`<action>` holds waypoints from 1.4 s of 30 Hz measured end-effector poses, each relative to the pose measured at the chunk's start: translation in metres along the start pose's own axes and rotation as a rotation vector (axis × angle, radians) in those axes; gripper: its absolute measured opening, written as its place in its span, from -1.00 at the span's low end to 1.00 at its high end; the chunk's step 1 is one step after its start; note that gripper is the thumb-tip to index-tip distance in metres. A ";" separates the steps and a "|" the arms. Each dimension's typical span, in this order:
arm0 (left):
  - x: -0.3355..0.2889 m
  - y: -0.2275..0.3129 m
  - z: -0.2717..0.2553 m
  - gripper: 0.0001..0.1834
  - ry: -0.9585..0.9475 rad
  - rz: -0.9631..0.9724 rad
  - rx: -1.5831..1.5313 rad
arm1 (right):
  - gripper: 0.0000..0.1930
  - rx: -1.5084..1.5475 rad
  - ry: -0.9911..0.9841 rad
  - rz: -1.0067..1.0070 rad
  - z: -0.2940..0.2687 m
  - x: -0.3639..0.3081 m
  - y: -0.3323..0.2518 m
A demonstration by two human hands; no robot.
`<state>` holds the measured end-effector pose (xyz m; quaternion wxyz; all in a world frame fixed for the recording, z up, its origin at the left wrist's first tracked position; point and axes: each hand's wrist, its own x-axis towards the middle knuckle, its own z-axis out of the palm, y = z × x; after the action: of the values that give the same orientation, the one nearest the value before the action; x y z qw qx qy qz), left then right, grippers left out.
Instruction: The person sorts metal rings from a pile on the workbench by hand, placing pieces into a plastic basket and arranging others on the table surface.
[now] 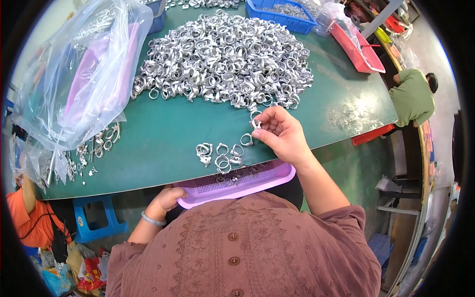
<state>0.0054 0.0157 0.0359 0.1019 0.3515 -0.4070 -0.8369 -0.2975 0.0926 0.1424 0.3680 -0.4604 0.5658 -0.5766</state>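
My right hand (280, 132) is over the green table, thumb and fingers pinched on a silver metal ring (256, 122). Just left of it, several more rings (222, 162) lie in a small group by the table's front edge. Beyond the hand spreads a large heap of similar rings (222, 59). My left hand (169, 198) grips the left end of a purple plastic basket (237, 192), which sits at my lap, partly under the table edge. Some rings lie inside the basket; its far part is hidden by the table.
A clear plastic bag (94, 74) lies over a pink tray at the left, with small metal parts (99, 146) near it. Blue bins (282, 15) and a red tray (356, 49) stand at the back. A blue stool (99, 218) and two other people (414, 96) are around the table.
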 end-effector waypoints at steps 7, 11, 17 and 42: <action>0.000 -0.001 0.002 -0.39 0.021 0.000 -0.040 | -0.86 -0.317 0.043 -0.282 0.002 -0.005 0.000; -0.004 0.003 0.007 -0.38 0.043 -0.005 -0.042 | -0.86 -0.400 0.111 -0.371 0.007 -0.006 -0.004; -0.004 0.002 0.004 -0.36 0.075 -0.037 -0.037 | -0.84 -0.308 0.227 -0.369 0.010 -0.007 0.002; 0.000 -0.012 -0.006 -0.37 0.097 -0.046 -0.095 | -0.79 -0.082 0.235 -0.311 0.012 -0.013 0.010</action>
<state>0.0108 0.0203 0.0248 0.1190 0.3957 -0.3534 -0.8393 -0.2827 0.1006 0.1306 0.1870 -0.4866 0.5499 -0.6526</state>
